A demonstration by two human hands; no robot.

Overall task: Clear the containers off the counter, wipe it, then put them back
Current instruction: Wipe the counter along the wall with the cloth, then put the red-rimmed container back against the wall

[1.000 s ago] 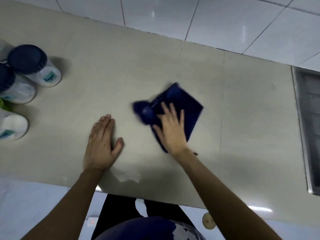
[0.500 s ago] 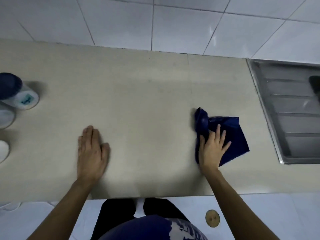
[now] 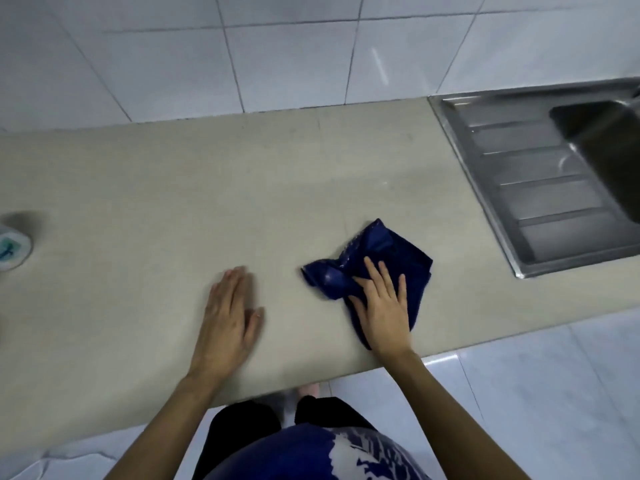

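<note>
A crumpled dark blue cloth (image 3: 384,251) lies on the beige counter (image 3: 173,188), right of centre and near the front edge. My right hand (image 3: 382,306) presses flat on the cloth's near half, fingers spread. Palm down, my left hand (image 3: 228,317) rests on the bare counter to the left of the cloth, holding nothing. Only the base of one white container (image 3: 12,249) with a teal label shows at the far left edge; the other containers are out of view.
A steel sink (image 3: 602,147) with a ribbed draining board (image 3: 533,188) borders the counter on the right. White wall tiles (image 3: 277,53) rise behind it. The counter's front edge runs just below my hands, with a pale tiled floor beneath.
My right hand has slid the cloth across the counter from the middle toward the sink side. The view has swung right, so most containers have left the frame. My left hand stays flat.
</note>
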